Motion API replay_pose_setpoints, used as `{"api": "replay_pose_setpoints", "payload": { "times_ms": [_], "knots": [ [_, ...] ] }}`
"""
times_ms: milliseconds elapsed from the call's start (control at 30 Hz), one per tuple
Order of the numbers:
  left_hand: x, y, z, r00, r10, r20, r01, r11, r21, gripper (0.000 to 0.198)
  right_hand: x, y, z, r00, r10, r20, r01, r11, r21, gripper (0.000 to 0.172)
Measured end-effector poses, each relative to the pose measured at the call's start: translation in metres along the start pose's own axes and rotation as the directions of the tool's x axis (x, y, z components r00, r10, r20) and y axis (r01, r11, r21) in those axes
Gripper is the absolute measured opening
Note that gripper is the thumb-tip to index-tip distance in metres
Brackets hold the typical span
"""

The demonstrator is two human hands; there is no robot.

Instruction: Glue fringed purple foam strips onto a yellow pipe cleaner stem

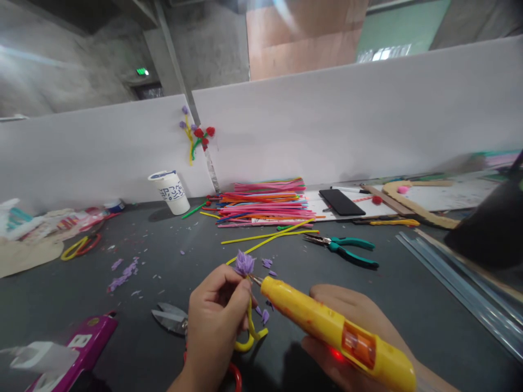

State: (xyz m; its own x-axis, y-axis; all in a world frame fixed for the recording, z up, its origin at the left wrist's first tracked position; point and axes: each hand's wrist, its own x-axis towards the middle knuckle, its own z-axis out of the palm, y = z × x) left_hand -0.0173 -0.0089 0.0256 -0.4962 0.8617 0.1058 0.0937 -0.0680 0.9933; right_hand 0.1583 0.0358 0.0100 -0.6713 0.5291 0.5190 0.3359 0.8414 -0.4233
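Observation:
Pinched in my left hand (223, 316) is a purple pipe-cleaner flower (245, 263) with a bent yellow stem (250, 326). My right hand (347, 310) grips a yellow hot glue gun (314, 310), with a red light glowing at its side. The gun's metal nozzle points left and meets or nearly meets the flower's base; exact contact cannot be told. Small purple petal pieces (265, 316) lie on the dark table beneath. Scissors (171, 318) with red handles are partly hidden behind my left hand and wrist.
A pile of coloured pipe cleaners (265, 201), teal-handled pliers (343, 247), a phone (341, 202) and a white cup (169, 191) stand farther back. On the left are purple scraps (125, 275), yellow-red scissors (79, 246) and a purple power strip (92, 340). Clear strips (461, 288) lie right.

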Motion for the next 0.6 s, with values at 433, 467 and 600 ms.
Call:
{"api": "replay_pose_setpoints", "payload": {
  "times_ms": [433,467,600],
  "knots": [
    [0.0022,-0.0005,0.0012,1.000,-0.020,0.004,0.020,1.000,-0.013,0.020,-0.0011,-0.0009,0.0002,1.000,0.001,0.020,-0.002,0.999,0.038,0.022],
    [0.0020,-0.0004,0.0011,1.000,-0.020,0.004,0.020,1.000,-0.016,0.020,-0.0010,-0.0003,0.0007,1.000,-0.006,0.017,0.005,0.999,0.032,0.022],
    [0.0000,0.0015,0.0015,1.000,-0.023,-0.006,0.023,1.000,-0.013,0.020,-0.0001,0.0001,-0.0004,1.000,-0.018,0.016,0.018,1.000,-0.004,0.024]
  ]
}}
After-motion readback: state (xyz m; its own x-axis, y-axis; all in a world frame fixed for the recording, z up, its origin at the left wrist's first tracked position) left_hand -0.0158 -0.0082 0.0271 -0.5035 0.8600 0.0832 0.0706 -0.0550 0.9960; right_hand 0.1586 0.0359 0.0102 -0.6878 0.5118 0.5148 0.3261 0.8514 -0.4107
